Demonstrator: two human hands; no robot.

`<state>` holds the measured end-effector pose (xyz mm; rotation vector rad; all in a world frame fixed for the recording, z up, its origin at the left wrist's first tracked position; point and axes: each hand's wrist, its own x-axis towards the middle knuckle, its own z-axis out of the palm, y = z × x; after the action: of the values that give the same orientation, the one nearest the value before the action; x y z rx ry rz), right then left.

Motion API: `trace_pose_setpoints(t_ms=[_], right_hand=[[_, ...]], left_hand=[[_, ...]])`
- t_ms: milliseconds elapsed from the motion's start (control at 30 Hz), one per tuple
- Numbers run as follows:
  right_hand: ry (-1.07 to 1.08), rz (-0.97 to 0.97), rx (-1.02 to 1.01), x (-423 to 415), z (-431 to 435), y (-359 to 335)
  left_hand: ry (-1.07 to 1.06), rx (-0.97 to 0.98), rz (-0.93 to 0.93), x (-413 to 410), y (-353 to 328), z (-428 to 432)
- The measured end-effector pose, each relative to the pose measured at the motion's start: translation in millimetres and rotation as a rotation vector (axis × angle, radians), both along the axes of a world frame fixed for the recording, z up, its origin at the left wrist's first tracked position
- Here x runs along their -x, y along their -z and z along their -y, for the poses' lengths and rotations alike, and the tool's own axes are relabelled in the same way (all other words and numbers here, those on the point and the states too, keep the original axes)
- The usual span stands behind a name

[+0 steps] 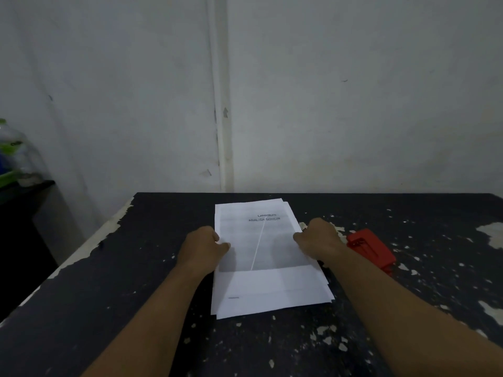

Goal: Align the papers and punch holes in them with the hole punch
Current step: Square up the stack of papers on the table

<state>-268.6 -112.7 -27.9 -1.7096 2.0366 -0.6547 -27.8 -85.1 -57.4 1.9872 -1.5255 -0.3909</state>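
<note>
A stack of white printed papers (268, 287) lies on the black table (136, 308), its sheets fanned unevenly at the near and right edges. My left hand (202, 247) pinches the stack's left edge. My right hand (317, 239) grips the right edge at about the same height. A red hole punch (371, 250) sits on the table just right of my right wrist, partly hidden by my forearm.
The table's paint is chipped, with pale patches. Its left edge runs diagonally at the left. A white wall stands right behind the table. A dark side stand with a clear water jug (13, 153) is at the far left.
</note>
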Motion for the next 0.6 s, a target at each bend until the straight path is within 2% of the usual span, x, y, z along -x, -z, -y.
trace_pose_setpoints(t_ms=[167,267,333,600], right_hand=[[-0.008,-0.066,0.012,5.2,2.3,-1.2],[-0.037,-0.118,-0.02,4.9,-0.3,0.5],[-0.051,-0.105,-0.067,1.8,-1.4,-1.3],[-0.042,-0.024,-0.158,-1.1,-8.0,-9.0]], left_hand=[[-0.034,0.069,0.023,0.7,-3.0,-2.4],[-0.008,0.019,0.013,3.5,1.8,-5.6],[0.004,0.001,0.016,6.7,8.0,-8.4],[0.04,0.135,0.057,5.5,23.8,-19.7]])
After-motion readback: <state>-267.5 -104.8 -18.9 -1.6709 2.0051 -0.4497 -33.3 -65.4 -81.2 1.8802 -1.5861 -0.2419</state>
